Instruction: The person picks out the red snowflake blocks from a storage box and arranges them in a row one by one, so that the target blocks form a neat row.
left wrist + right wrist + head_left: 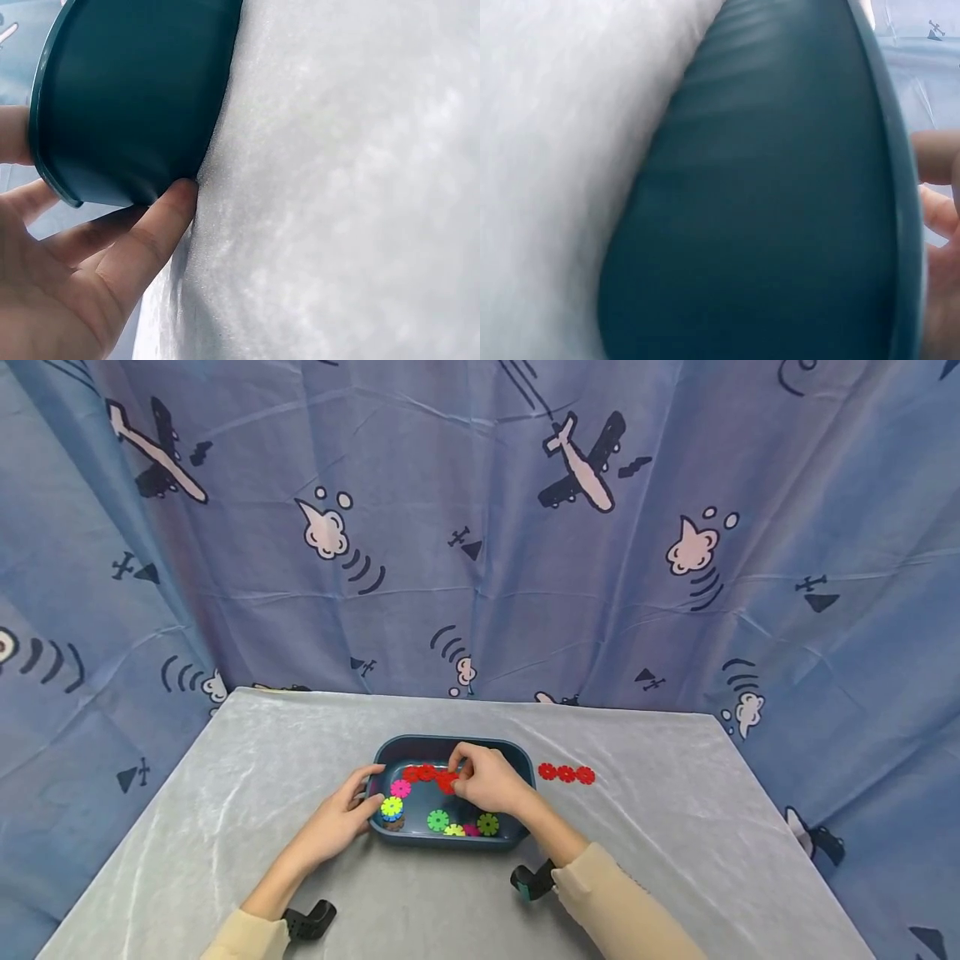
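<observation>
A dark teal plastic tray (450, 842) holds several notched, flower-shaped plastic discs. My left hand (337, 821) grips the tray's left end, with fingers against the outer wall in the left wrist view (150, 247). Inside the tray, my right hand (491, 781) pinches a red notched disc (446, 783) between thumb and forefinger. More red discs (426, 772) lie to the left of those fingertips. Around them are a pink disc (401, 788), a yellow disc (392, 807) and a green disc (438, 820). In the right wrist view the tray wall (765, 187) hides what the right hand holds.
Three red discs (566, 773) lie in a row on the pale cloth-covered table (645, 827), just right of the tray. Behind the table hangs a blue curtain (495, 568) printed with planes. Black wrist devices (309, 922) sit at both sleeves.
</observation>
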